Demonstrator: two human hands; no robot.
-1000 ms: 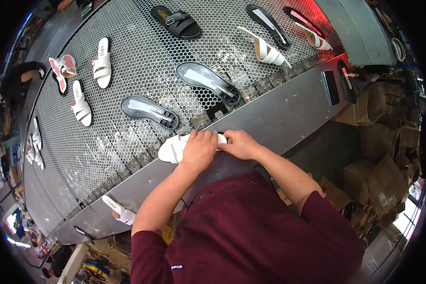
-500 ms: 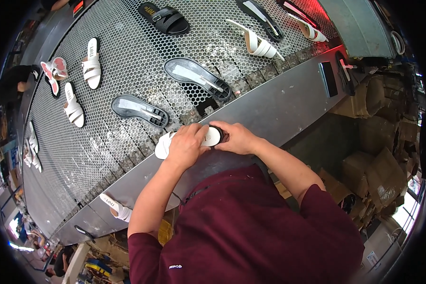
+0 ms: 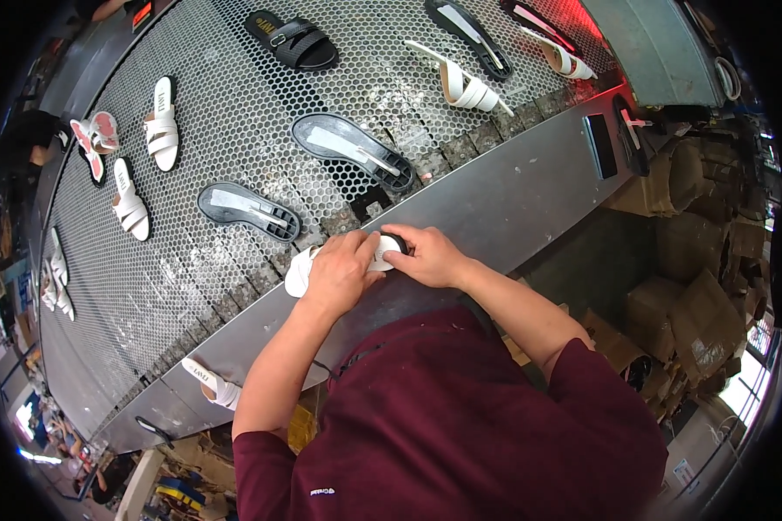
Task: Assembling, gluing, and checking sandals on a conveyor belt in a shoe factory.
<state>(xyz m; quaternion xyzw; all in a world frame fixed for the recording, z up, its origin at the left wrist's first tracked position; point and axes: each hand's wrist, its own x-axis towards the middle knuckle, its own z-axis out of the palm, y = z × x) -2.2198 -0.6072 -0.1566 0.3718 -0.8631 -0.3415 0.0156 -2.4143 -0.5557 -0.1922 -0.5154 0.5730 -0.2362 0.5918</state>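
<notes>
A white strappy sandal lies over the metal ledge, with a black sole edge showing at its heel. My left hand wraps around its middle and hides most of the straps. At the heel end my right hand grips the sandal, thumb lying on the white insole and fingers around the black edge. Just beyond my hands, a black sole with a pale strip rests on the mesh conveyor. Farther up lies a second black sole of the same kind.
On the mesh conveyor belt are several white sandals, a black sandal and more soles. Along the metal ledge sit a phone and, at the left, a white sandal. Cardboard boxes pile up at right.
The sandals and soles on the belt have shifted slightly left and nearer. My right thumb has moved from the heel's rim onto the insole, while my left hand stays nearly in place.
</notes>
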